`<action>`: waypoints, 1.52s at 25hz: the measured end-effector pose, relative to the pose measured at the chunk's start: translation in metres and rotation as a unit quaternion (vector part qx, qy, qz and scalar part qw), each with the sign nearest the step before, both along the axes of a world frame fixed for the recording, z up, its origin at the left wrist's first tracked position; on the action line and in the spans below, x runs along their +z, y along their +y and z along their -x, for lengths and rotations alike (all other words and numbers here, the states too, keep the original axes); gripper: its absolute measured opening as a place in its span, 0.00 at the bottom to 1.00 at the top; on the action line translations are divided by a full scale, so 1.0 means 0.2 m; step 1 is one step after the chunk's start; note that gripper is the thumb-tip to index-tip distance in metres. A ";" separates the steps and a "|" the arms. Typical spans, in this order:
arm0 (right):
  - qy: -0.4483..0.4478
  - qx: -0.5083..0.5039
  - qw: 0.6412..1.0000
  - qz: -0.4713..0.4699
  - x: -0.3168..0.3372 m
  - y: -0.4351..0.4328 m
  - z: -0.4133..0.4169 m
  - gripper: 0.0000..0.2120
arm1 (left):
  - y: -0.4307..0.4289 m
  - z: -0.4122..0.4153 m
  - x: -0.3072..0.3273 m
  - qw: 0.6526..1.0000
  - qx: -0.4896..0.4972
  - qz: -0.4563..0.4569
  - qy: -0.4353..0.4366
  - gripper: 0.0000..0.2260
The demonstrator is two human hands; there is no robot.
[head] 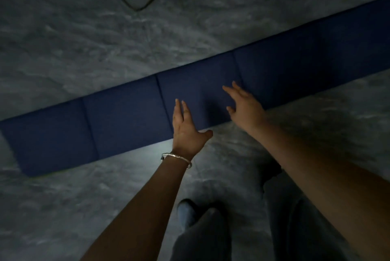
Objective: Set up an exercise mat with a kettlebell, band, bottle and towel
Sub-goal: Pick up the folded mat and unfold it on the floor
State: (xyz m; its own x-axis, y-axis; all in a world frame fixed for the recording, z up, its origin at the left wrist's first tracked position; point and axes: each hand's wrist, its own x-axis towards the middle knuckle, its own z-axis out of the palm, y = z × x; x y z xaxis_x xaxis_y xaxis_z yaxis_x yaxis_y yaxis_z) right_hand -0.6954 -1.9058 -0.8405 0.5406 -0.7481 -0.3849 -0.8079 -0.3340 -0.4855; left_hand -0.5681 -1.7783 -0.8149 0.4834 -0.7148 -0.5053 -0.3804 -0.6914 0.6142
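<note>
Head view: long navy folding foam mat (126,121) runs crosswise under the spread, empty left hand (185,125) and right hand (244,109).

A grey floor (84,45) with pale cloudy marks fills the dim room, a thin silver bangle (177,157) sits on one wrist, and a shoe (185,211) and dark trouser legs (202,237) show at the bottom.
</note>
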 end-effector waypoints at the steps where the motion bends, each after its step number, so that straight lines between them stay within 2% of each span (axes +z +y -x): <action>1: -0.004 0.006 1.000 -0.002 -0.03 0.07 -0.07 0.29 | 0.07 -0.06 -0.04 1.000 0.003 0.000 0.004 0.49; 8: -0.006 0.084 0.996 -0.014 -0.35 0.40 -0.34 0.29 | 0.44 -0.30 -0.34 0.999 0.034 -0.014 -0.024 0.49; 15: 0.052 0.172 0.984 0.010 -0.92 0.44 -0.35 0.32 | 0.49 -0.41 -0.91 0.998 0.016 -0.027 -0.057 0.48; 21: 0.082 0.278 0.950 0.117 -1.32 0.35 -0.32 0.36 | 0.48 -0.49 -1.36 0.991 -0.045 -0.065 -0.109 0.51; 25: 0.060 0.337 0.926 0.158 -1.43 0.33 -0.25 0.40 | 0.53 -0.54 -1.50 0.980 -0.105 -0.071 -0.157 0.54; 27: 0.065 0.360 0.914 0.176 -1.46 0.32 -0.23 0.38 | 0.56 -0.55 -1.52 0.973 -0.126 -0.065 -0.183 0.54; 29: 0.053 0.363 0.907 0.208 -1.46 0.31 -0.24 0.32 | 0.58 -0.57 -1.52 0.967 -0.136 -0.036 -0.211 0.49; 31: 0.027 0.384 0.890 0.246 -1.46 0.30 -0.24 0.26 | 0.61 -0.60 -1.53 0.957 -0.170 -0.007 -0.234 0.39; 34: -0.077 0.413 0.860 0.289 -1.41 0.30 -0.22 0.19 | 0.61 -0.65 -1.50 0.936 -0.240 0.050 -0.252 0.26; 38: -0.185 0.374 0.846 0.332 -1.26 0.21 -0.31 0.13 | 0.50 -0.74 -1.31 0.898 -0.300 0.146 -0.287 0.22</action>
